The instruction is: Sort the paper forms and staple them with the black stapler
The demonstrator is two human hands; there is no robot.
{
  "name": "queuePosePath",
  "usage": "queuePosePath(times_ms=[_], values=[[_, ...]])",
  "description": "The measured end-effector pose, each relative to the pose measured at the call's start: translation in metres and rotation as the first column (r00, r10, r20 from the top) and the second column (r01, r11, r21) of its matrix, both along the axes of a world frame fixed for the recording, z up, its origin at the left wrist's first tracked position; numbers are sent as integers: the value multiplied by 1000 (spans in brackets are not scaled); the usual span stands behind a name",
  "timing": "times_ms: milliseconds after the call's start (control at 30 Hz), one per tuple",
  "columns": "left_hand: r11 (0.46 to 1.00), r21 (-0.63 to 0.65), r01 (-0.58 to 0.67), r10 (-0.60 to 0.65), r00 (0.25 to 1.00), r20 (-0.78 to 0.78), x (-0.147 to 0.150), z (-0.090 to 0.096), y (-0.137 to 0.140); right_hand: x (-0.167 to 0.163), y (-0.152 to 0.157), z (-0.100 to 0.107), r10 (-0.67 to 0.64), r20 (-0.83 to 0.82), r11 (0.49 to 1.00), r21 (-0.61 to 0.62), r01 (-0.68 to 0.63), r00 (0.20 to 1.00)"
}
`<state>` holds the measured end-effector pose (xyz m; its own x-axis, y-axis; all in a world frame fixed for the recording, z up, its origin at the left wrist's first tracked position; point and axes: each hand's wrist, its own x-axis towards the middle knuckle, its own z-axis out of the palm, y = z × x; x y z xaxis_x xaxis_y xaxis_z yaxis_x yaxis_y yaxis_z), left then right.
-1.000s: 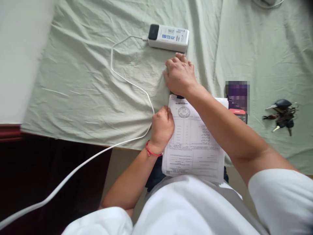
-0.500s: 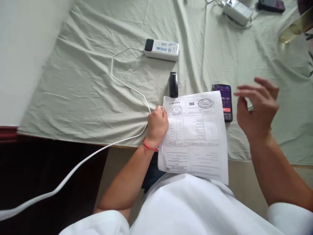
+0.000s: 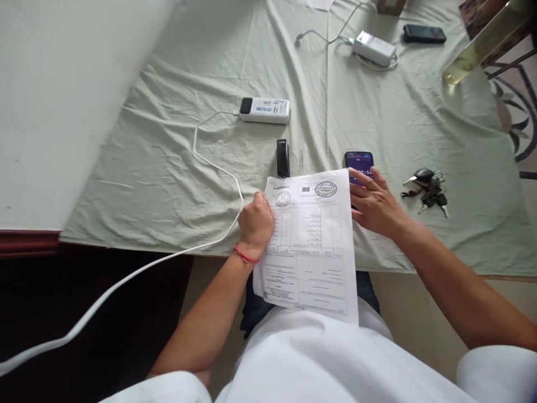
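Note:
Printed sheets of paper (image 3: pixel 310 240), stamped with two oval marks near the far edge, hang over the table's front edge towards my lap. My left hand (image 3: pixel 257 221), with a red string round the wrist, is closed on their left edge. At the right edge, my right hand (image 3: pixel 375 202) has its fingers stretched out, touching or just beside the paper. Those fingers partly cover a phone (image 3: pixel 359 160) with a timer on its purple screen. A small black stapler (image 3: pixel 283 157) lies at the paper's far edge, its near end against or just under the sheets.
A white power bank (image 3: pixel 266 111) with a white cable (image 3: pixel 155 262) lies beyond the stapler. Keys (image 3: pixel 430 190) are to the right. Farther back are another white power bank (image 3: pixel 374 49), a dark phone (image 3: pixel 424 34) and a tilted bottle-like object (image 3: pixel 461 66) with yellowish liquid.
My right hand has come down from the air on the right to the paper's right edge, over the phone. The camera view has shifted, bringing the keys into sight. The left hand keeps its hold.

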<state>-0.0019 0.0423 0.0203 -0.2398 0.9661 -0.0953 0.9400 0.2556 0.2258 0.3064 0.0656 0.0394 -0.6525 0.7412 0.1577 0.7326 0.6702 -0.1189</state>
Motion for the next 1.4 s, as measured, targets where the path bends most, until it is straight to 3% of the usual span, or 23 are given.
queuePosePath(times_ms=[167,300,533,733,833,1033,1133,1200,1267,1333,1400], values=[[997,74,-15,15,1000,-11,2,-9,-5,-5,10,2,28,-12,998,-56,-29,1000],[991,131,-21,21,1000,4,-1,-14,-9,-2,9,-3,-18,-41,1000,-4,18,999],[992,122,-37,37,999,1,0,-13,-8,6,16,-17,8,-82,998,61,-3,997],[992,121,-40,40,999,0,0,-14,-8,14,17,-14,12,-78,997,72,-6,997],[991,126,-43,41,999,13,0,-14,-8,18,16,-12,-20,-78,999,44,23,997],[993,107,-48,46,999,15,1,-12,-8,35,17,-20,-58,-87,992,109,67,995],[993,110,-53,49,998,36,1,-12,-6,35,16,-16,-121,-161,985,106,139,980],[988,141,-57,44,994,98,-1,-13,-7,29,12,-9,-185,-291,974,75,215,939],[976,206,-68,29,981,190,-3,-13,-9,20,7,-3,-260,-468,960,-31,278,845],[955,284,-82,3,963,268,-4,-11,-14,11,0,0,-356,-605,935,-229,272,712],[932,351,-94,-18,952,305,-4,-6,-20,3,-6,1,-464,-658,877,-436,202,593]])
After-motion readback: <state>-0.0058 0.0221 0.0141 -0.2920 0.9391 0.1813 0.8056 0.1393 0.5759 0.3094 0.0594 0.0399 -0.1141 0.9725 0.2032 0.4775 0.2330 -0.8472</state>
